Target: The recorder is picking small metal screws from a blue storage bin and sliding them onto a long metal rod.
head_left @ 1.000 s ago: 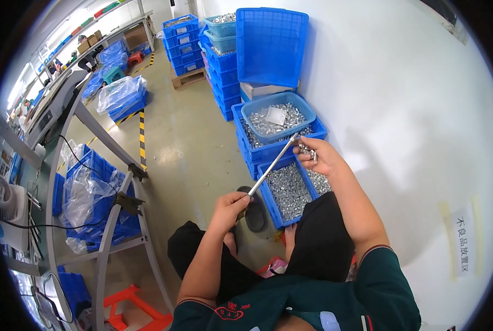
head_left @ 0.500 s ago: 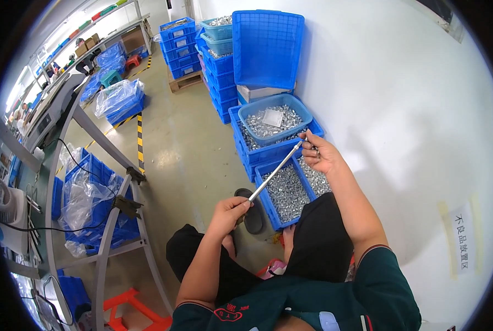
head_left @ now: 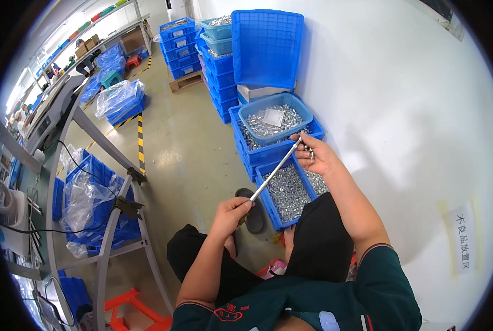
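1. Head view, the hands: your left hand (head_left: 232,209) is curled shut around the lower end of a thin metal rod (head_left: 273,174), just above your knee. The rod slants up and to the right, spanning the gap between both hands. Your right hand (head_left: 318,154) pinches its upper tip between thumb and fingers, with a few small metal parts (head_left: 310,151) cupped against the fingers.

2. Head view, beneath the rod: a blue crate of small silvery metal pieces (head_left: 287,190) sits on the floor directly under the rod's middle, just in front of your legs. Behind it stands a second blue crate (head_left: 246,144), topped by a lighter blue tub of shiny parts (head_left: 268,118), near your right hand.

3. Head view, surroundings: a tall blue crate (head_left: 267,47) leans against the white wall (head_left: 400,110), beside stacked blue bins (head_left: 180,41). A dark sandal (head_left: 253,215) lies on the floor beside your left hand. A grey workbench frame (head_left: 119,209) stands well apart on your left.
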`<state>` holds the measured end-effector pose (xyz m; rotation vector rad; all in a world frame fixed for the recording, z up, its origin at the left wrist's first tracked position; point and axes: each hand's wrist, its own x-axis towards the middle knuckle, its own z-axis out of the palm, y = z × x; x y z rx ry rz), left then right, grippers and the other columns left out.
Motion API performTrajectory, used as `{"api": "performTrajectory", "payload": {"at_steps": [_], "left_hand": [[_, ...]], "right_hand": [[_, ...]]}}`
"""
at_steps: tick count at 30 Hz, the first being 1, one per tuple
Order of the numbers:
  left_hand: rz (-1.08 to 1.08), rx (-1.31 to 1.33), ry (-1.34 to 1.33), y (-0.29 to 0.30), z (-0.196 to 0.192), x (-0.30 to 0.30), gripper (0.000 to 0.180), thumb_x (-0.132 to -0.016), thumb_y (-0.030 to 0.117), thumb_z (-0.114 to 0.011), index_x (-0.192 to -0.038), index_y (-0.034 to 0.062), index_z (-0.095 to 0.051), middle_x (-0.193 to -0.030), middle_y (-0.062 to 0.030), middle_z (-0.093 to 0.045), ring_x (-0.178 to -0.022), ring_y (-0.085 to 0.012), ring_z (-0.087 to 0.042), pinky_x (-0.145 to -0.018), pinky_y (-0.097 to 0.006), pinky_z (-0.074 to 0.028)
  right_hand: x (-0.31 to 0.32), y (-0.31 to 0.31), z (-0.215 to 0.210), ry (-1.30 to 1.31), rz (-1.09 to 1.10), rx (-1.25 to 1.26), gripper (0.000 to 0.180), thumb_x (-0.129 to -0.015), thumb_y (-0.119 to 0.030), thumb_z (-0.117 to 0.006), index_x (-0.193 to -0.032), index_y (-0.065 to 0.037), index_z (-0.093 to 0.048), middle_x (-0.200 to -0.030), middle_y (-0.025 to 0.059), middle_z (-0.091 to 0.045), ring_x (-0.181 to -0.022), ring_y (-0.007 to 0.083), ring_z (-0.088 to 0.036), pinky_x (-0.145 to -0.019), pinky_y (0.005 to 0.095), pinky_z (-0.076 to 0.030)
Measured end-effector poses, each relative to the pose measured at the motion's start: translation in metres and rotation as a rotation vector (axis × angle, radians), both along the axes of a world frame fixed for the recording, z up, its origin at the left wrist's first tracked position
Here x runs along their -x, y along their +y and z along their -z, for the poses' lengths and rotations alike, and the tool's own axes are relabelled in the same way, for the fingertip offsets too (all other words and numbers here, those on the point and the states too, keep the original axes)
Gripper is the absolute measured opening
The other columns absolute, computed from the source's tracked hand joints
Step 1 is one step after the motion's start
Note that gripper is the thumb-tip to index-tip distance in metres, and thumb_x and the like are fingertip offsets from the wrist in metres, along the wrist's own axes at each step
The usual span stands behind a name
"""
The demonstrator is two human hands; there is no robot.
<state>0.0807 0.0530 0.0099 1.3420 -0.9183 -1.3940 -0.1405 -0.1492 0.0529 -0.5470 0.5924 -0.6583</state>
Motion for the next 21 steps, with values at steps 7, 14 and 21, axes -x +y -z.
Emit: {"api": "performTrajectory", "payload": {"at_steps": [7,14,21], "left_hand": [[-0.014,-0.043,0.085,0.000,0.018,-0.002,0.021,-0.085,0.020,-0.057,-0.094,0.0013,-0.063,-0.062,0.0019,-0.049,-0.047,-0.0047,-0.040,-0.041,-0.020,-0.027],[0.113,-0.066,0.276,-0.005,0.005,0.002,0.022,-0.085,0.022,-0.057,-0.093,0.0032,-0.063,-0.059,-0.0003,-0.052,-0.042,-0.0042,-0.038,-0.038,-0.020,-0.026],[-0.068,0.238,-0.046,-0.013,0.033,0.012,0.020,-0.086,0.018,-0.056,-0.090,-0.0004,-0.063,-0.059,0.0008,-0.049,-0.045,-0.0042,-0.038,-0.038,-0.020,-0.026]], "right_hand": [[-0.002,0.006,-0.009,0.249,-0.040,0.312,0.028,-0.088,-0.032,-0.055,-0.091,-0.003,-0.057,-0.058,-0.0021,-0.043,-0.043,0.0044,-0.036,-0.037,0.0168,-0.027],[-0.006,0.010,-0.011,0.205,0.156,0.521,0.029,-0.090,-0.031,-0.052,-0.084,-0.003,-0.058,-0.055,-0.0031,-0.040,-0.044,0.0040,-0.036,-0.037,0.0182,-0.022],[-0.003,0.008,-0.010,0.387,0.188,0.421,0.031,-0.090,-0.032,-0.053,-0.085,-0.002,-0.058,-0.057,-0.0026,-0.040,-0.044,0.0041,-0.035,-0.036,0.0179,-0.022]]}}
